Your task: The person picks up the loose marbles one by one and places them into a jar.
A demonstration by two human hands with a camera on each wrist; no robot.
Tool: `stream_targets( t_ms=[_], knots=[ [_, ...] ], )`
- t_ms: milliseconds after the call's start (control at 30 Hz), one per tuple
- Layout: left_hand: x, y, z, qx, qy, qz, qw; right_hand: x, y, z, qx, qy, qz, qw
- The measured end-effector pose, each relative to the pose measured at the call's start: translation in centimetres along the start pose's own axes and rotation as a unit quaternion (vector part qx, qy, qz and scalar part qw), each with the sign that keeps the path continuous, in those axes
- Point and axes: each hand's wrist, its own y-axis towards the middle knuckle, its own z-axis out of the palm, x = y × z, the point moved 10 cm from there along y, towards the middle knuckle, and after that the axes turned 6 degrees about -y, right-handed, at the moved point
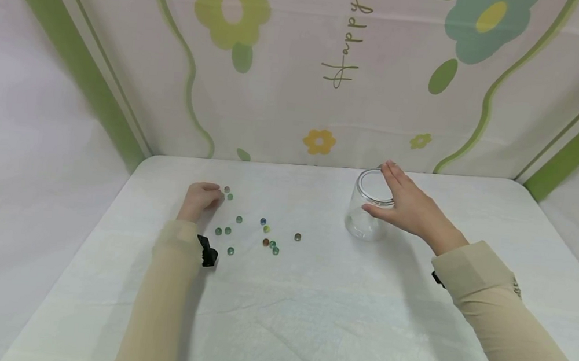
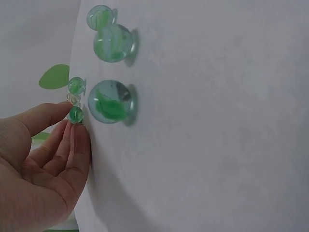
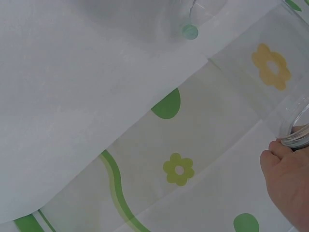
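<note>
At the left of the table, my left hand pinches a green-swirled marble between thumb and fingertips, low at the tabletop. Just beyond those fingertips lie a clear marble and another green marble. My right hand holds the rim of a clear glass jar, thumb at the near side and fingers at the far side. The jar stands upright without a lid. A pale green marble shows at its bottom.
Several loose marbles are scattered between the hands, among them a blue one, a yellow one, a reddish-brown one and a dark one. A white cloth covers the table. Behind it hangs a flower-printed curtain.
</note>
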Motion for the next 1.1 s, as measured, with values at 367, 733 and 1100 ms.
stream_targets(
  t_ms=[367,733,1100],
  knots=[
    [0.4,-0.1,-0.1,0.005,-0.025,-0.018,0.9995,0.0,0.1,0.0,-0.002,0.005,0.0,1.0],
    [-1.3,-1.7,0.0,0.047,-0.086,0.003,0.9952,-0.1,0.0,0.0,-0.001,0.003,-0.002,1.0],
    [-5.0,-3.4,1.7,0.097,-0.219,0.017,0.9707,0.0,-0.1,-0.1,-0.006,0.006,-0.003,1.0]
  ],
)
